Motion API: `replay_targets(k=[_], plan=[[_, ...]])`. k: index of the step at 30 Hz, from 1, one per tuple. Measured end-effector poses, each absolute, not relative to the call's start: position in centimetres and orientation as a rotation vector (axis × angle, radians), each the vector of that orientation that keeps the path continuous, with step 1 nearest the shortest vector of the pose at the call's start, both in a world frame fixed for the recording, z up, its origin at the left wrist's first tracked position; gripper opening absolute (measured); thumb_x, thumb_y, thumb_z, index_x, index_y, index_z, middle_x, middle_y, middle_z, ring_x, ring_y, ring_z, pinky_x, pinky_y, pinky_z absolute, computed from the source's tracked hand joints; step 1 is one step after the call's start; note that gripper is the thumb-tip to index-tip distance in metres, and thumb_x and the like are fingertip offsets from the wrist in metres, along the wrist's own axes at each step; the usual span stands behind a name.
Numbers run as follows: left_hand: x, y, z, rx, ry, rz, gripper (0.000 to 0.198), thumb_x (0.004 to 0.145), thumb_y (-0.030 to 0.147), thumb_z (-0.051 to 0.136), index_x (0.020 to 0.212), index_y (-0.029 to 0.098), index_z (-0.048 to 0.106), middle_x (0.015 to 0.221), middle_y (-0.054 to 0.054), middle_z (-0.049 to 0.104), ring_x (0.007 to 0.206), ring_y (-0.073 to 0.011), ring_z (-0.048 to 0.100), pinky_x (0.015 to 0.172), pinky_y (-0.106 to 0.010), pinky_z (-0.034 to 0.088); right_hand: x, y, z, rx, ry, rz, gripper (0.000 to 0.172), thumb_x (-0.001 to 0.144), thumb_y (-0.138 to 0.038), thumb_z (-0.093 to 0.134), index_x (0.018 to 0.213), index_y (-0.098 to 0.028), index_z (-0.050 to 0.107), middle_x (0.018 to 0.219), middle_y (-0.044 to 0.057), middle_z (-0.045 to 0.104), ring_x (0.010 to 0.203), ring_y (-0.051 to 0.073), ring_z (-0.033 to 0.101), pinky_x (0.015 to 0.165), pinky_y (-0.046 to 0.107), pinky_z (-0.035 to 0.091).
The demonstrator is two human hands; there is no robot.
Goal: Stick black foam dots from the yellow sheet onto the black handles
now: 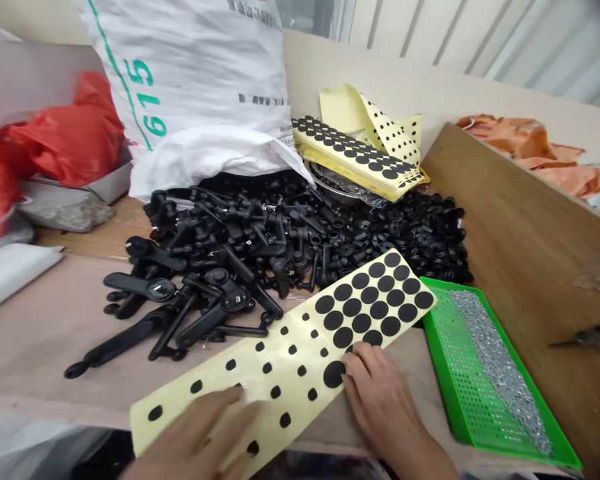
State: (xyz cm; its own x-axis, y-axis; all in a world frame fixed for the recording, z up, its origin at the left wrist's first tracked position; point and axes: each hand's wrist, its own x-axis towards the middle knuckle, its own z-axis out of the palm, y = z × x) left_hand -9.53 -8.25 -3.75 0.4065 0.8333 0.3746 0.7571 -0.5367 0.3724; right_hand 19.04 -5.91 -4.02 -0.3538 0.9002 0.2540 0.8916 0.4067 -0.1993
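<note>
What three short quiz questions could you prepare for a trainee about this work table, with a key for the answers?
1. What lies in the bright green perforated plastic tray?
A) small silver metal parts
B) loose coins
C) folded paper

2. True or false: the left hand and the right hand both touch the long yellow backing sheet with round black dots.

3. What number is printed in green on the white woven sack?

Key: 1. A; 2. True; 3. 615
</note>
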Motion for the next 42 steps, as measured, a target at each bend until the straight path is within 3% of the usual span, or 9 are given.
replay_targets(k=[3, 9, 15, 21, 28, 33, 37, 39, 42], plan=[[-4.9, -6.5, -3.9, 2.742, 1.158, 0.76, 0.032, 0.091, 0.026, 0.04, 0.116, 0.027, 0.06, 0.12, -0.007, 0.062, 0.109, -0.0242, 0.055, 0.089, -0.034, 0.046, 18.2, -5.2, -4.1, -1.548, -2.339, -0.007, 0.02, 0.085, -0.008, 0.043, 0.091, -0.016, 0.06, 0.088, 0.011, 0.06, 0.074, 0.024, 0.051, 0.064, 0.037, 0.044], [0.0, -5.1, -4.2, 2.744, 1.207, 0.29, 0.037, 0.092, 0.046, 0.043, 0.125, 0.031, 0.051, 0.127, -0.009, 0.056, 0.108, -0.0306, 0.05, 0.08, -0.045, 0.04, 18.3, -5.5, -3.7, -1.489, -2.307, 0.094, 0.023, 0.084, -0.005, 0.039, 0.085, -0.018, 0.058, 0.087, 0.01, 0.059, 0.074, 0.023, 0.05, 0.064, 0.036, 0.043], [0.2, -5.1, -4.2, 2.725, 1.215, 0.216, 0.041, 0.094, 0.048, 0.038, 0.13, 0.029, 0.047, 0.129, -0.009, 0.052, 0.11, -0.0303, 0.046, 0.079, -0.045, 0.036, 18.8, -5.3, -2.7, -1.484, -2.231, 0.321, 0.018, 0.088, -0.009, 0.04, 0.094, -0.019, 0.055, 0.093, 0.009, 0.057, 0.083, 0.022, 0.053, 0.072, 0.035, 0.045], [0.3, -5.2, -4.2, 2.741, 1.23, 0.205, 0.041, 0.095, 0.047, 0.036, 0.129, 0.028, 0.047, 0.129, -0.01, 0.052, 0.11, -0.031, 0.045, 0.078, -0.046, 0.036, 18.4, -4.6, -3.3, -1.59, -2.34, 0.2, 0.019, 0.084, -0.006, 0.042, 0.075, -0.018, 0.053, 0.083, 0.008, 0.056, 0.075, 0.023, 0.051, 0.066, 0.037, 0.044], [0.5, -5.2, -4.2, 2.721, 1.247, 0.199, 0.036, 0.092, 0.045, 0.044, 0.123, 0.027, 0.052, 0.129, -0.009, 0.052, 0.109, -0.03, 0.046, 0.079, -0.044, 0.037, 18.0, -4.9, -2.4, -1.541, -2.31, 0.308, 0.02, 0.083, -0.007, 0.041, 0.071, -0.02, 0.048, 0.077, 0.005, 0.055, 0.074, 0.02, 0.05, 0.067, 0.032, 0.043], [0.0, -5.2, -4.1, 2.696, 1.171, 0.295, 0.03, 0.089, 0.041, 0.051, 0.115, 0.027, 0.054, 0.128, -0.007, 0.054, 0.107, -0.0306, 0.049, 0.079, -0.044, 0.041, 17.8, -5.2, -1.6, -1.458, -2.205, 0.581, 0.019, 0.079, -0.006, 0.043, 0.068, -0.021, 0.044, 0.073, 0.002, 0.056, 0.072, 0.018, 0.053, 0.068, 0.032, 0.044], [-2.6, -4.8, -3.6, 2.698, 1.079, 0.626, 0.027, 0.087, 0.018, 0.051, 0.114, 0.024, 0.053, 0.121, -0.007, 0.056, 0.108, -0.026, 0.05, 0.088, -0.039, 0.042, 18.3, -5.1, -1.5, -1.425, -2.18, 0.744, 0.019, 0.077, -0.004, 0.044, 0.07, -0.021, 0.044, 0.076, 0.002, 0.059, 0.074, 0.018, 0.057, 0.068, 0.031, 0.046], [-4.7, -4.0, -3.1, 2.69, 1.233, 0.863, 0.035, 0.087, 0.009, 0.047, 0.12, 0.02, 0.048, 0.123, -0.011, 0.052, 0.115, -0.0255, 0.045, 0.096, -0.039, 0.038, 18.7, -4.9, -1.4, -1.368, -2.181, 0.807, 0.02, 0.076, -0.003, 0.044, 0.068, -0.021, 0.043, 0.076, 0.003, 0.062, 0.074, 0.018, 0.058, 0.066, 0.03, 0.048], [-7.5, -1.8, -2.1, 2.66, 1.673, 1.03, 0.041, 0.088, 0.013, 0.048, 0.128, 0.013, 0.04, 0.123, -0.017, 0.05, 0.115, -0.0304, 0.043, 0.098, -0.045, 0.035, 19.3, -4.4, -1.3, -1.333, -2.112, 0.967, 0.02, 0.076, -0.005, 0.046, 0.065, -0.021, 0.043, 0.081, 0.003, 0.065, 0.077, 0.018, 0.061, 0.067, 0.028, 0.05]])
